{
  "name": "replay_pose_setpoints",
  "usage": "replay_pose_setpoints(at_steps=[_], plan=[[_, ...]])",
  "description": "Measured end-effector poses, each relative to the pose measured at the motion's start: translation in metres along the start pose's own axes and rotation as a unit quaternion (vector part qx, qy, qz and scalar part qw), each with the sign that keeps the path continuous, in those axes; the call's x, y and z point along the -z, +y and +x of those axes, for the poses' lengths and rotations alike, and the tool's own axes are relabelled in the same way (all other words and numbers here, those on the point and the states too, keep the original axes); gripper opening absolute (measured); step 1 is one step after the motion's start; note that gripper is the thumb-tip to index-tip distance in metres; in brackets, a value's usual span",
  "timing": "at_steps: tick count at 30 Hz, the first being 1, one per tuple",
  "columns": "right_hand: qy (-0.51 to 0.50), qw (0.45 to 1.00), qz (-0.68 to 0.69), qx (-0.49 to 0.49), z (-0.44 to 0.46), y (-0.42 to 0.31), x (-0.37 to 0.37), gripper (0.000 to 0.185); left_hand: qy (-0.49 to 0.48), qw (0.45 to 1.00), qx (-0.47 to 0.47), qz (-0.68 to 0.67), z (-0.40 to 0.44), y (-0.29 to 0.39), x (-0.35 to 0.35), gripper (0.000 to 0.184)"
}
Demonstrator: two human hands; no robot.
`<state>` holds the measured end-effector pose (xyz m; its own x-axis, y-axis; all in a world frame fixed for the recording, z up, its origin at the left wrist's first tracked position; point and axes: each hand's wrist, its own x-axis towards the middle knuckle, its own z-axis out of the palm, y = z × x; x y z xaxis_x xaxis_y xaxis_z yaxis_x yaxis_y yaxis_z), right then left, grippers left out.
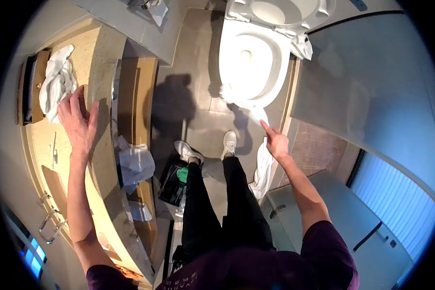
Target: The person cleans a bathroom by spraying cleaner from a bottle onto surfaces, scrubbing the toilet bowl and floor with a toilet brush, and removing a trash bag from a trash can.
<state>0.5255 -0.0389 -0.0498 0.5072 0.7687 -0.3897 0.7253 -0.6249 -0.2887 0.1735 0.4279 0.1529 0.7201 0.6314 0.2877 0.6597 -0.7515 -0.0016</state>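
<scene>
My left hand [78,123] reaches over the beige counter, fingers apart and curved. Its fingertips are at the edge of a crumpled white cloth [58,84]; whether they touch it I cannot tell. Closed around the handle end of a white toilet brush [258,115] is my right hand [277,144]. The brush's bristly head is at the front left rim of the white toilet [279,67], partly lost in glare. The toilet's lid and seat [295,14] are raised.
A wooden box [39,87] stands beside the cloth on the counter [94,63]. Under it are shelves with a white bag [136,163]. A black bin [170,186] sits near my left foot. A white towel [263,169] hangs by the glass door [319,208] at right.
</scene>
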Motion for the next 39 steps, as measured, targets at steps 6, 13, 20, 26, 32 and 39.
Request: replay_pose_setpoints(at_steps=[6,13,20,26,32,39], plan=[[0.050,0.996,-0.079,0.014,0.173,-0.047,0.034,0.075,0.002,1.000,0.020,0.021,0.004,-0.003,-0.011,0.058],[0.033,0.975,-0.217,0.023,0.267,0.034,0.125,0.077,-0.026,0.998,0.062,-0.007,0.007,0.002,-0.008,0.062],[-0.013,0.986,-0.159,-0.043,0.164,0.117,0.122,0.071,-0.049,0.996,0.070,-0.011,0.009,-0.002,-0.005,0.061],[0.016,0.991,-0.125,-0.042,0.197,0.025,0.127,0.074,-0.032,0.996,0.055,-0.054,0.011,-0.001,-0.006,0.063],[0.042,0.976,-0.211,0.022,0.291,0.065,0.138,0.069,-0.035,0.987,0.092,-0.128,0.003,-0.006,-0.015,0.063],[-0.028,0.979,-0.194,-0.056,0.204,0.110,0.157,0.069,-0.034,0.995,0.061,-0.067,0.011,-0.001,-0.008,0.063]])
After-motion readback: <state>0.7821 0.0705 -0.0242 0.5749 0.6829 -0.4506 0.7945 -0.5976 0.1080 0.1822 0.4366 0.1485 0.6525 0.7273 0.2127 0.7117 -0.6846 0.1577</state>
